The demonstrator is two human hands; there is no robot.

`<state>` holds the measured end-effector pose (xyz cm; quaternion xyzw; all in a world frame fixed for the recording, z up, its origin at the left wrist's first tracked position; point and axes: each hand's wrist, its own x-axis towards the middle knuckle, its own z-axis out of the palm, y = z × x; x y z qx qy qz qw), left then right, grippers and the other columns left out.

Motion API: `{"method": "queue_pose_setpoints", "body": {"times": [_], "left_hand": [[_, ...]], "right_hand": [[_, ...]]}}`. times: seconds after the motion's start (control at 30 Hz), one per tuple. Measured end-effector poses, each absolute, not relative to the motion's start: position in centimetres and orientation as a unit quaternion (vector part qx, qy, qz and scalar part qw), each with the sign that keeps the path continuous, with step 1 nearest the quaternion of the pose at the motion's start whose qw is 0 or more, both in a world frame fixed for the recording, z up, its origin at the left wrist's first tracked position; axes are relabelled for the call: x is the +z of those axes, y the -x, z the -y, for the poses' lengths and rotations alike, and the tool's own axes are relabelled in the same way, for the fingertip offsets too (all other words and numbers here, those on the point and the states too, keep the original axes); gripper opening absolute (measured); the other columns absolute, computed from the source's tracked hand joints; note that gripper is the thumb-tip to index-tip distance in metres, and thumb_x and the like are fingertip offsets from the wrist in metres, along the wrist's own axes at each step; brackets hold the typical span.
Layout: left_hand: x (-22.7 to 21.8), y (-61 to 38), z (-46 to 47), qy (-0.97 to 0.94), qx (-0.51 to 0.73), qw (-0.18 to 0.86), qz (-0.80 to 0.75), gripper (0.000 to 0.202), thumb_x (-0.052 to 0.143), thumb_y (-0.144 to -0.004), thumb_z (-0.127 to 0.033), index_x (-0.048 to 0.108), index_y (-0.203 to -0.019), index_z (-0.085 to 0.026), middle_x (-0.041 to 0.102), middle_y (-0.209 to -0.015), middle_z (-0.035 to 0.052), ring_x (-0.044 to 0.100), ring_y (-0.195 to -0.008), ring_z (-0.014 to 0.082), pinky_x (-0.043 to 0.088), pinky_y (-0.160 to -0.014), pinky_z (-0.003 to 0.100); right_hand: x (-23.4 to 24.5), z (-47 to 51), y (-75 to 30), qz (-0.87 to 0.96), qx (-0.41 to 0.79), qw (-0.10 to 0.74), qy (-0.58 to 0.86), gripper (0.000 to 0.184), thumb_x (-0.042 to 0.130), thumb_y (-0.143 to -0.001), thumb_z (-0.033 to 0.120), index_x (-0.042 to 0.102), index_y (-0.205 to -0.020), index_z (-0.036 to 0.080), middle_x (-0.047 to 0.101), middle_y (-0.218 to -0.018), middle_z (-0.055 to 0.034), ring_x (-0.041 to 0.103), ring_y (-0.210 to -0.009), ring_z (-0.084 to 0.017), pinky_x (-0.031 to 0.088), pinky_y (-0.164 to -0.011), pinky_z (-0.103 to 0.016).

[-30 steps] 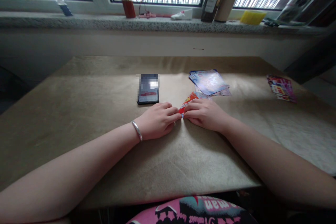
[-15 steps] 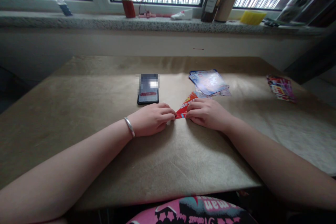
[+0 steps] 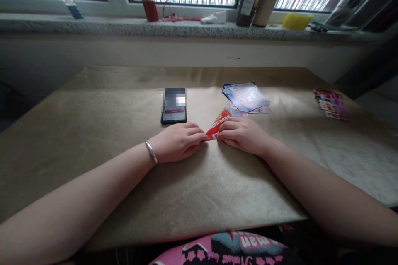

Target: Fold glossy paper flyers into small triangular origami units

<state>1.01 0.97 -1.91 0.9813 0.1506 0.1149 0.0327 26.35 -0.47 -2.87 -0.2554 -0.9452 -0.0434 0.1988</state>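
A red printed sheet of paper, folded to a triangle, lies on the table between my two hands. My left hand pinches its left corner, fingers together, with a silver bangle on the wrist. Over the paper's right part rests my right hand, its closed fingertips gripping the near edge and hiding that side. Just beyond my left hand is a phone with a lit, partly blurred screen. Behind my right hand, a loose stack of blue-white printed sheets sits close to the red paper's far end.
Several purple and red printed sheets lie on the right of the tan table. Along the granite windowsill stand a red bottle, a dark jar and a yellow object.
Both hands stay at the folded red paper with nearly the same hold. My right fingers have shifted slightly, showing a little more of its print. The whole view has moved marginally.
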Motion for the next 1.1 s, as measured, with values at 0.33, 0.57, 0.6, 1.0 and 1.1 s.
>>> {"method": "queue_pose_setpoints", "body": {"times": [0.33,0.57,0.6,1.0,1.1], "left_hand": [[-1.6,-1.5,-0.5,-0.986,0.071,-0.035,-0.149,0.036,0.046,-0.091,-0.027,0.053,-0.125,-0.019,0.061,-0.106,0.0074,0.053,-0.097,0.0197,0.047,-0.085,0.032],[-1.5,-1.7,-0.3,-0.984,0.087,-0.043,-0.153,0.034,0.042,-0.092,-0.022,0.055,-0.122,-0.019,0.062,-0.107,0.0082,0.054,-0.099,0.0194,0.048,-0.084,0.032],[-1.5,-1.7,-0.3,-0.983,0.088,-0.043,-0.154,0.033,0.042,-0.092,-0.021,0.055,-0.122,-0.019,0.062,-0.107,0.0084,0.054,-0.099,0.0194,0.048,-0.084,0.033],[-2.3,-1.5,-0.5,-0.975,0.14,-0.058,-0.165,0.03,0.043,-0.085,-0.013,0.061,-0.108,-0.017,0.061,-0.121,0.0048,0.053,-0.11,0.0214,0.049,-0.09,0.036],[-2.2,-1.5,-0.4,-0.972,0.133,-0.057,-0.184,0.026,0.042,-0.086,-0.015,0.062,-0.103,-0.017,0.065,-0.112,0.0054,0.056,-0.103,0.0201,0.05,-0.085,0.034]], "right_hand": [[-2.8,0.4,-26.3,0.947,-0.043,0.186,0.257,0.023,0.046,-0.09,0.022,0.069,-0.086,0.021,0.067,-0.087,-0.0051,0.057,-0.081,-0.017,0.045,-0.073,-0.03],[-2.1,0.4,-27.0,0.948,-0.036,0.167,0.268,0.022,0.048,-0.088,0.02,0.069,-0.083,0.021,0.068,-0.09,-0.0049,0.058,-0.085,-0.017,0.045,-0.074,-0.031],[-2.0,0.4,-27.2,0.948,-0.036,0.165,0.271,0.022,0.048,-0.088,0.02,0.069,-0.083,0.022,0.068,-0.09,-0.0045,0.058,-0.085,-0.017,0.045,-0.074,-0.03],[-2.2,0.7,-27.4,0.938,-0.049,0.17,0.297,0.022,0.048,-0.09,0.025,0.07,-0.086,0.024,0.07,-0.093,-0.0013,0.058,-0.084,-0.016,0.043,-0.071,-0.028],[-2.5,0.8,-26.7,0.933,-0.061,0.18,0.306,0.022,0.049,-0.09,0.025,0.07,-0.086,0.024,0.07,-0.091,-0.0016,0.058,-0.083,-0.017,0.043,-0.07,-0.027]]}}
